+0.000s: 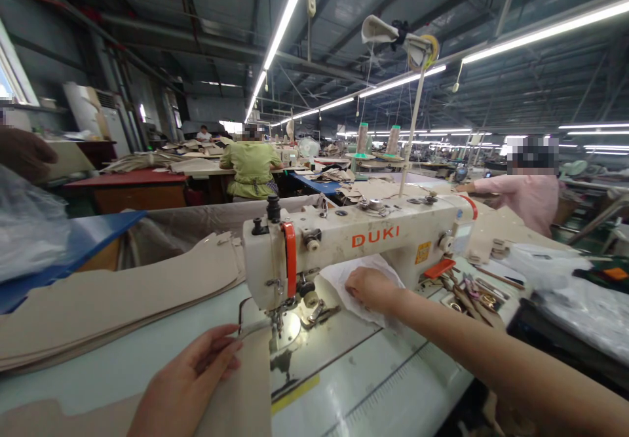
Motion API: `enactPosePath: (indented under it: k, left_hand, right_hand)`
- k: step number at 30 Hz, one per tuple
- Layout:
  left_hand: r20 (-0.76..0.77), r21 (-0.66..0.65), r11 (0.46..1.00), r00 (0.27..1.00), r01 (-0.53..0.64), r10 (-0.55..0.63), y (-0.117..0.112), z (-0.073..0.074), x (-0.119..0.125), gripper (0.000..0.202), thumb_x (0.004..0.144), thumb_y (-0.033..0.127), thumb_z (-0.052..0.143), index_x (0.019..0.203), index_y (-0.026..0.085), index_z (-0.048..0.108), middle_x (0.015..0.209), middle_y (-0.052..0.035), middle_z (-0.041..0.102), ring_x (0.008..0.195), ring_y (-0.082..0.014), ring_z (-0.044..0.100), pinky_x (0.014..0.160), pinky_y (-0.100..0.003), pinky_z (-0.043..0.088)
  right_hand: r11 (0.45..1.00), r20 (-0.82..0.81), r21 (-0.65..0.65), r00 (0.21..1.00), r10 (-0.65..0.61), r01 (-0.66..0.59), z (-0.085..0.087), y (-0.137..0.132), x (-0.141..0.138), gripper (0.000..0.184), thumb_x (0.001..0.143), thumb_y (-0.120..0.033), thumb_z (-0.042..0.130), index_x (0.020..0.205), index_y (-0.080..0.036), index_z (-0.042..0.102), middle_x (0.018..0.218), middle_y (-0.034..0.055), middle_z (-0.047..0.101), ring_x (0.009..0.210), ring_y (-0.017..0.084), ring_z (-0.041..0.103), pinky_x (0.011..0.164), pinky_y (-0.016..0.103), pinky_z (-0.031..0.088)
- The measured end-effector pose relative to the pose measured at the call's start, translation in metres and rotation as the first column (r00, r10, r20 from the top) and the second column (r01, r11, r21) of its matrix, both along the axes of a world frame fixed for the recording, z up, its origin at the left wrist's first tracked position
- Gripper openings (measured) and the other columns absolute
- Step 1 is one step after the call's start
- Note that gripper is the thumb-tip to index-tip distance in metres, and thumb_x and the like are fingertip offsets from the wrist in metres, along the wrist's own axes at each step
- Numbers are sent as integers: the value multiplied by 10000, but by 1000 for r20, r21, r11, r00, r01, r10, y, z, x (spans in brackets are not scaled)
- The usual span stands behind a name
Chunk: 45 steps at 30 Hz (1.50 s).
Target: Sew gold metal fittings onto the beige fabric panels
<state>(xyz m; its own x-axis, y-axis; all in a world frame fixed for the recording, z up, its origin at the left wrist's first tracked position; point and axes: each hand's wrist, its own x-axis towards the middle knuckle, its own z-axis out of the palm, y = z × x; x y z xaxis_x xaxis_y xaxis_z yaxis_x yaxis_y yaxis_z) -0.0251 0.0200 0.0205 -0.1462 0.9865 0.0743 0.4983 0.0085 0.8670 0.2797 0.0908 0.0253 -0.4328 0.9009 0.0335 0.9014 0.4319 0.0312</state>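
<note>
In front of me stands a white sewing machine (339, 240) marked DUKI, its lamp lighting the needle plate (289, 329). My left hand (196, 371) is left of the needle, thumb and fingers drawn together at the edge of a beige fabric piece (255, 384). That piece runs from the presser foot (278, 322) towards me. Under the machine arm, my right hand (368, 287) is closed on a crumpled white cloth (341, 276) lying on the machine bed; its fingertips are partly hidden.
Stacked beige panels (122, 299) lie on the left. At right are a tray of small tools and metal rings (486, 299) and clear plastic bags (584, 306). A thread stand (413, 129) rises behind. Co-workers in green (251, 165) and pink (525, 198) sit beyond.
</note>
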Motion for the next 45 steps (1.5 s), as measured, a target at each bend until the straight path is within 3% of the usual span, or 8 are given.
enactPosePath:
  k: [7, 13, 20, 22, 26, 32, 39, 45]
  left_hand:
    - [-141, 52, 999, 990, -4, 11, 6, -10, -8, 407, 596, 544, 554, 842, 235, 650, 907, -47, 739, 847, -279, 686, 865, -351, 507]
    - [-78, 54, 997, 996, 49, -45, 11, -21, -10, 391, 625, 528, 555, 881, 246, 641, 913, -31, 742, 887, -258, 685, 852, -317, 517]
    - [-133, 65, 991, 985, 121, -112, -5, -7, -2, 289, 651, 493, 577, 759, 243, 675, 763, -1, 736, 739, -234, 685, 730, -280, 533]
    - [-182, 89, 977, 967, 196, -178, -13, -5, 3, 233, 700, 449, 563, 734, 250, 679, 713, 20, 718, 694, -211, 670, 672, -255, 520]
    - [-212, 197, 925, 936, 324, -282, -27, -3, 12, 174, 773, 293, 521, 741, 235, 682, 775, 7, 707, 747, -179, 652, 697, -227, 494]
    - [-227, 287, 871, 911, 400, -344, -38, -2, 19, 158, 770, 179, 516, 693, 193, 654, 690, -19, 627, 661, -148, 596, 612, -215, 461]
    - [-206, 317, 903, 950, 291, -234, -33, -14, 17, 143, 745, 144, 514, 667, 181, 628, 675, -20, 587, 638, -145, 572, 549, -206, 442]
    - [-213, 318, 920, 963, 230, -167, -30, -16, 21, 141, 757, 160, 504, 659, 185, 603, 655, -13, 587, 606, -139, 582, 528, -200, 446]
  right_hand:
    - [994, -234, -8, 967, -104, 105, -4, -7, 8, 242, 842, -119, 462, 840, -155, 701, 792, 51, 703, 666, 149, 625, 629, 213, 416]
    - [986, -430, -8, 890, -153, 165, -8, -4, 15, 206, 787, -140, 550, 908, -180, 713, 927, 53, 710, 839, 179, 637, 736, 226, 429]
    - [991, -627, -39, 769, -125, 130, 7, -41, 0, 220, 767, -117, 544, 957, -154, 648, 810, 30, 702, 721, 142, 636, 663, 212, 464]
    - [997, -704, -47, 706, -72, 55, 9, -59, -13, 178, 763, -137, 549, 922, -164, 623, 776, 14, 689, 701, 135, 628, 642, 208, 465]
    - [988, -886, -65, 464, 9, -142, -3, -84, -48, 70, 742, -199, 567, 702, -181, 622, 695, 7, 654, 651, 136, 593, 608, 221, 446]
    - [921, -949, -297, 182, -256, -253, -33, -81, -99, 132, 654, -295, 679, 697, -170, 672, 574, -11, 601, 513, 108, 504, 510, 220, 392]
    - [889, -939, -342, 65, -339, -305, -46, -69, -119, 301, 583, -428, 772, 711, -168, 690, 605, 0, 620, 540, 116, 527, 530, 230, 412]
    - [863, -921, -362, -8, -389, -351, -47, -70, -120, 320, 554, -431, 794, 711, -175, 685, 630, 3, 639, 564, 121, 549, 570, 238, 437]
